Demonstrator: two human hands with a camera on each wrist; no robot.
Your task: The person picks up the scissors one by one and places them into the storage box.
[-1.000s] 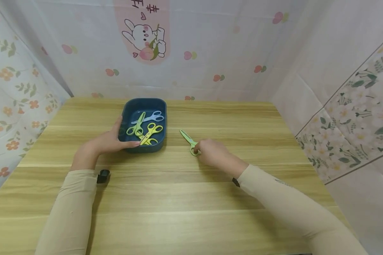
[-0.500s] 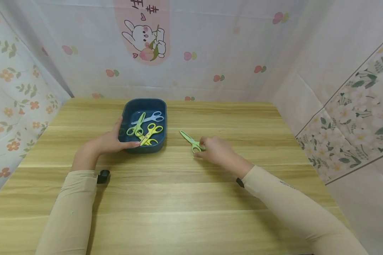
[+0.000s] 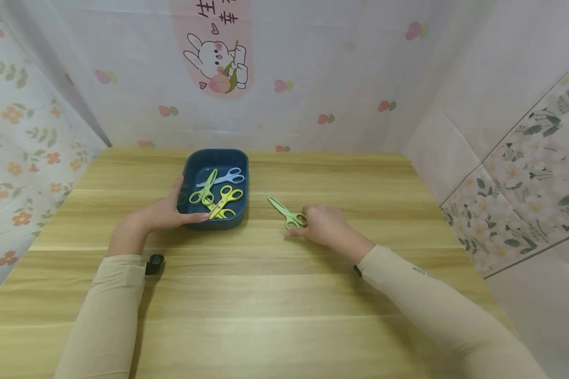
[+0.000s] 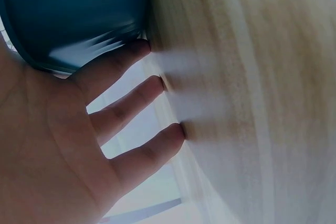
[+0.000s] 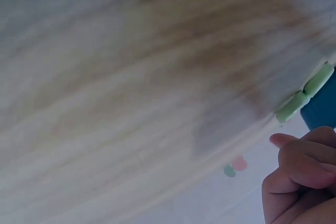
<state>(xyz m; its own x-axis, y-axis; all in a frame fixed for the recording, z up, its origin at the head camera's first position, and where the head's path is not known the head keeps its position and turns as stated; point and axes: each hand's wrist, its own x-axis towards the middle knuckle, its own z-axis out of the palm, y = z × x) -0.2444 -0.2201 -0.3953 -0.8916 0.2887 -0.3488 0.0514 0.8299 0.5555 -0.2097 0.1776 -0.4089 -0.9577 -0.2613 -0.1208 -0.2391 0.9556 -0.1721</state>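
In the head view, my left hand (image 3: 158, 213) rests at the near left corner of a dark blue bin (image 3: 218, 223), thumb along the front rim and fingers down the outer left side. The left wrist view shows those fingers spread, fingertips at the tabletop. Inside lie green scissors (image 3: 207, 189), light blue scissors (image 3: 227, 178) and yellow scissors (image 3: 226, 196), overlapping. Right of the bin, light green scissors (image 3: 284, 211) lie on the table, tip pointing away to the left. My right hand (image 3: 324, 223) is right beside their handles, fingers loosely curled; the right wrist view shows a gap between.
The wood-grain table (image 3: 265, 316) reaches back to a white curtain (image 3: 332, 68) printed with fruit and a rabbit. Floral panels (image 3: 545, 147) stand along the right. A black wrist strap piece (image 3: 155, 263) juts from the left sleeve.
My right hand has drawn back slightly from the light green scissors, so both handle loops now show. The left hand and bin have stayed in place.
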